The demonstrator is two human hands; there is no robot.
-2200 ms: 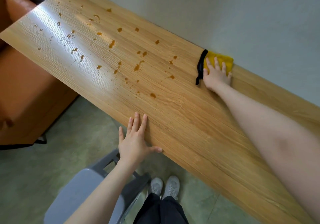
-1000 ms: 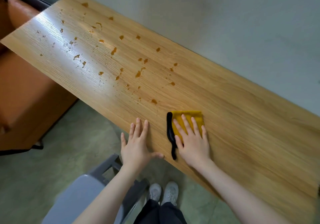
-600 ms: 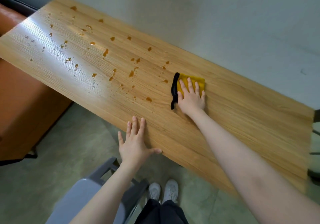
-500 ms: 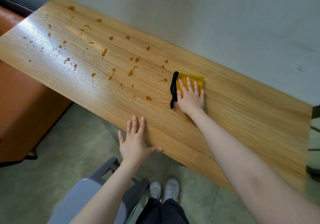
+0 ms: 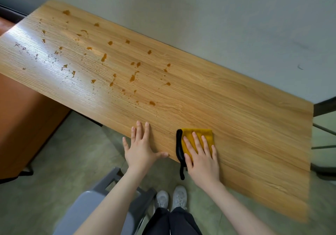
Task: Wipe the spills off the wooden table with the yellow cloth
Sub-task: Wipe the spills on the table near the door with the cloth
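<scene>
A long wooden table (image 5: 245, 111) runs along a pale wall. Several amber spills (image 5: 133, 77) dot its left and middle parts. The folded yellow cloth (image 5: 200, 134), edged with a black strip that hangs over the front edge, lies near the table's front edge. My right hand (image 5: 201, 154) presses flat on the cloth with its fingers spread. My left hand (image 5: 141, 147) rests flat on the table's front edge, just left of the cloth, holding nothing.
A grey chair (image 5: 94, 207) stands below my left arm, by my white shoes (image 5: 171, 198). An orange-brown cabinet (image 5: 25, 122) sits under the table's left end. Dark metal legs (image 5: 323, 140) show past the table's right end. The floor is greenish.
My right hand has drawn the cloth back from the table's middle, near the spills, to the front edge. My left hand has stayed on the front edge.
</scene>
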